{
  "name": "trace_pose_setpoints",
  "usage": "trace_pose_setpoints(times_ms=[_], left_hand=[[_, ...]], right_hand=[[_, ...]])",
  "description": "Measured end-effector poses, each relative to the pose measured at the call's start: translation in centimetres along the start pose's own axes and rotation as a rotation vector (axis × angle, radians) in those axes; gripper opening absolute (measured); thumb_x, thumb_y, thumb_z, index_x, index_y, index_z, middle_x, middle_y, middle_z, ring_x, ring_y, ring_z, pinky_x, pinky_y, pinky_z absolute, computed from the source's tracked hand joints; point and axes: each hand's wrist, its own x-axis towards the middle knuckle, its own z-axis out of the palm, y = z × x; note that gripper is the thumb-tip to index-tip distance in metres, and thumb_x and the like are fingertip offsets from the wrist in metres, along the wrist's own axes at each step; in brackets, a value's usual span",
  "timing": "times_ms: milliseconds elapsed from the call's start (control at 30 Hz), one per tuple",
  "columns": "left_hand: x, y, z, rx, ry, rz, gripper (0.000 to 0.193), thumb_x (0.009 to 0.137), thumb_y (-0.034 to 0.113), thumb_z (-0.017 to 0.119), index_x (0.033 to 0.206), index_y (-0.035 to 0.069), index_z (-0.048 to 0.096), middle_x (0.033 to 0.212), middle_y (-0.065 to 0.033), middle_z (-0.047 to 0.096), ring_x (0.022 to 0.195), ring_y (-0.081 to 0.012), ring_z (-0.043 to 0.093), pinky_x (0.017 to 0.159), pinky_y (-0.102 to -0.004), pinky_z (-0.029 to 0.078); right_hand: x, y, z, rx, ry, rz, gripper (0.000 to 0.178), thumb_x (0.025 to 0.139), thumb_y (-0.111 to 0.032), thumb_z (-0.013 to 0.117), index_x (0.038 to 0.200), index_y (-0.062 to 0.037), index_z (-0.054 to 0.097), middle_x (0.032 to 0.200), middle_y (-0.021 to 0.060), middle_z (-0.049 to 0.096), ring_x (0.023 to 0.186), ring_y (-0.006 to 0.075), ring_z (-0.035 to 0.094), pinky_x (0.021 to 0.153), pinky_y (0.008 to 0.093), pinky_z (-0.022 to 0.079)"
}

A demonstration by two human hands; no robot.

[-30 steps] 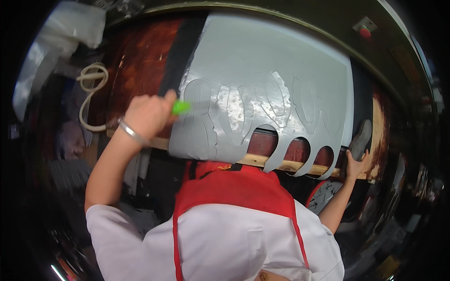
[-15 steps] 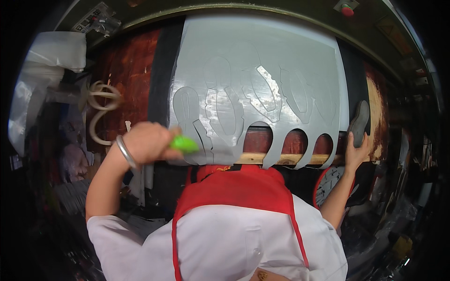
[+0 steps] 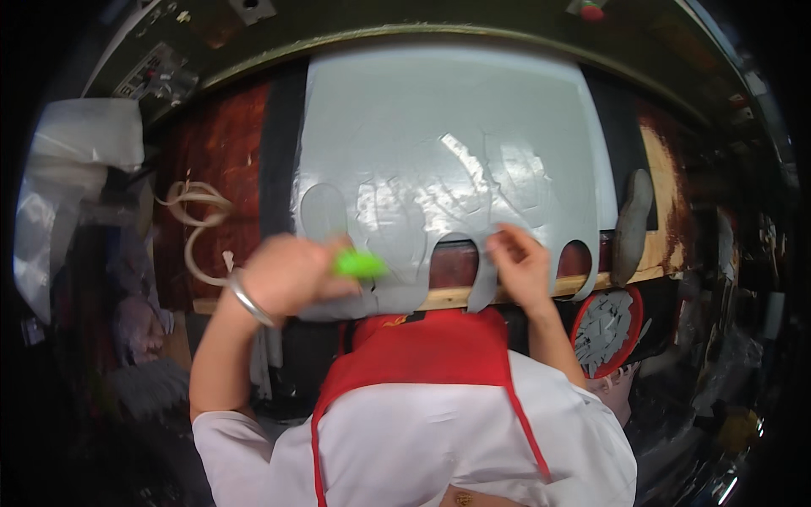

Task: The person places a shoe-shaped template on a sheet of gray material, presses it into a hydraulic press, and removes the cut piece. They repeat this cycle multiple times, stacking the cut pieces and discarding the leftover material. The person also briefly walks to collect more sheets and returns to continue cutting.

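Observation:
A large grey sheet (image 3: pixel 389 93) with sole-shaped cut lines and openings along its near edge lies in front of me. My left hand (image 3: pixel 296 275), a silver bangle at its wrist, is closed around a bright green object (image 3: pixel 359 264) over the sheet's near left part. Motion blurs it, and its kind does not show. My right hand (image 3: pixel 522 264) is over the near edge, beside a narrow strip between two openings. Its fingers are bent together there; what they pinch, if anything, is hidden. Grey shoe soles (image 3: pixel 634 224) lie at the right, apart from that hand.
At the right, below the board's edge, a red basin (image 3: pixel 632 338) holds grey scraps. Coiled cream tubing (image 3: pixel 201 203) lies on the reddish board (image 3: pixel 224 144) at left, with clear plastic bags (image 3: pixel 89 135) beyond. A dark machine beam (image 3: pixel 422 29) with a red button crosses the back.
My right hand has left the soles at the right and come left to the sheet's near edge. My left hand, with the green object, has moved slightly right. The view has shifted a little.

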Motion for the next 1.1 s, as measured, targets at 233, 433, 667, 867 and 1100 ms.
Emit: trace_pose_setpoints(times_ms=[233, 433, 667, 867, 1100], left_hand=[[7.1, 4.0, 0.3, -0.185, 0.101, -0.059, 0.047, 0.082, 0.039, 0.069, 0.110, 0.004, 0.053, 0.065, -0.0212, 0.062, 0.067, -0.0393, 0.064, 0.062, -0.0461, 0.051], [14.4, 6.2, 0.5, -0.230, 0.305, -0.146, 0.049, 0.086, 0.040, 0.065, 0.114, 0.003, 0.051, 0.068, -0.0222, 0.063, 0.067, -0.0403, 0.064, 0.062, -0.0475, 0.051], [19.2, 6.0, 4.5, -0.149, 0.445, -0.125, 0.043, 0.087, 0.030, 0.065, 0.118, 0.007, 0.048, 0.080, -0.0224, 0.065, 0.076, -0.0424, 0.063, 0.063, -0.0485, 0.049], [17.3, -1.3, 6.8, -0.105, 0.616, -0.181, 0.055, 0.082, 0.021, 0.070, 0.128, 0.007, 0.045, 0.094, -0.0220, 0.063, 0.088, -0.0398, 0.061, 0.073, -0.0469, 0.048], [19.5, 6.9, 3.7, -0.075, 0.867, 0.122, 0.049, 0.074, 0.016, 0.073, 0.120, 0.007, 0.058, 0.117, -0.0175, 0.055, 0.109, -0.0344, 0.052, 0.095, -0.0457, 0.040]], right_hand=[[3.4, 3.9, -16.8, -1.234, 0.798, -0.015, 0.055, 0.081, -0.032, 0.070, 0.126, -0.0041, 0.056, 0.126, 0.0284, 0.049, 0.119, 0.0434, 0.043, 0.099, 0.0480, 0.037], [3.0, 7.1, -21.2, -1.092, 0.658, 0.195, 0.084, 0.069, -0.047, 0.075, 0.137, -0.0084, 0.046, 0.133, 0.0347, 0.039, 0.122, 0.0479, 0.041, 0.102, 0.0478, 0.038], [3.6, 5.4, -22.9, -0.748, 0.635, 0.125, 0.090, 0.055, -0.029, 0.083, 0.136, -0.0086, 0.048, 0.113, 0.0246, 0.056, 0.108, 0.0385, 0.054, 0.095, 0.0432, 0.044], [-0.5, 2.6, -22.1, 0.632, 0.456, -0.075, 0.071, 0.078, -0.024, 0.067, 0.137, 0.0059, 0.041, 0.115, 0.0191, 0.061, 0.098, 0.0251, 0.063, 0.085, 0.0310, 0.051], [-3.2, 0.5, -13.8, 1.466, 0.047, -0.096, 0.103, 0.071, -0.056, 0.066, 0.148, -0.0036, 0.022, 0.142, 0.0277, 0.032, 0.127, 0.0461, 0.036, 0.108, 0.0553, 0.030]])
